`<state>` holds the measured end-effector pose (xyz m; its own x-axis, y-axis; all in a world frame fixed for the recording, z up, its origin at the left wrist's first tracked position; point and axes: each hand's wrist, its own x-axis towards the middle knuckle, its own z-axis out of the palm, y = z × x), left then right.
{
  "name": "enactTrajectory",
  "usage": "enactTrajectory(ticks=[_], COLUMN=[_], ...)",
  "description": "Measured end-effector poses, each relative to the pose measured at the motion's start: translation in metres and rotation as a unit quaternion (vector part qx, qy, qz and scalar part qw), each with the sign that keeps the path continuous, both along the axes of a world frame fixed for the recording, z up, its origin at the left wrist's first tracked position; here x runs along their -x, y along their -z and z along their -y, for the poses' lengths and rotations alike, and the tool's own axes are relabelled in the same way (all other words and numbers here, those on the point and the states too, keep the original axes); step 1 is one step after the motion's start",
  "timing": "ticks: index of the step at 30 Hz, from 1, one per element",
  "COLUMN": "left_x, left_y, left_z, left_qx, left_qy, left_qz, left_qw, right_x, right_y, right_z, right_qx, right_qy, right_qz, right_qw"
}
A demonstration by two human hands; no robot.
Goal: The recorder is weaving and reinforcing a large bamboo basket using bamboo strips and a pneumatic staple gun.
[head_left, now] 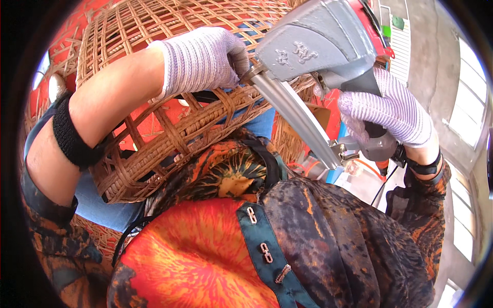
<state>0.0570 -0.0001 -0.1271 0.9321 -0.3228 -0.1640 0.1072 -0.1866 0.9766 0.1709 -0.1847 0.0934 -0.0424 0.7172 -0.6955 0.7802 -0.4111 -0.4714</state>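
Note:
My right hand (382,110), in a white glove with purple stripes, wraps round the dark handle of a grey nail gun (321,41). The gun's long metal magazine slants down toward my body, and its nose lies beside my left hand. In a matching glove, my left hand (203,61) is closed at the woven frame of a brown wicker basket (174,131); its fingertips are partly hidden. The basket's open lattice lies across my lap, with its thick braided edge turned toward me.
Red floor (97,15) strewn with cane scraps shows at the left and through the lattice. An orange air hose (371,168) runs below the gun. A grey wall with bright windows (467,95) stands at the right.

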Motion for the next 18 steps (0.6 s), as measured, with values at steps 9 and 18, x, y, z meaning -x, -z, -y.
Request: enactTrajectory(ticks=[9, 18], left_x=[0.002, 0.008], left_y=[-0.010, -0.004], left_z=[0.008, 0.014], left_qx=[-0.056, -0.072], left_qy=[0.001, -0.004], left_qz=[0.012, 0.039], left_qw=[0.998, 0.997], right_x=[-0.008, 0.001], right_y=[-0.007, -0.009], right_z=[-0.014, -0.038], right_qx=[0.168, 0.268], right_qy=[0.179, 0.231], right_qz=[-0.089, -0.034], right_qw=[0.965, 0.935])
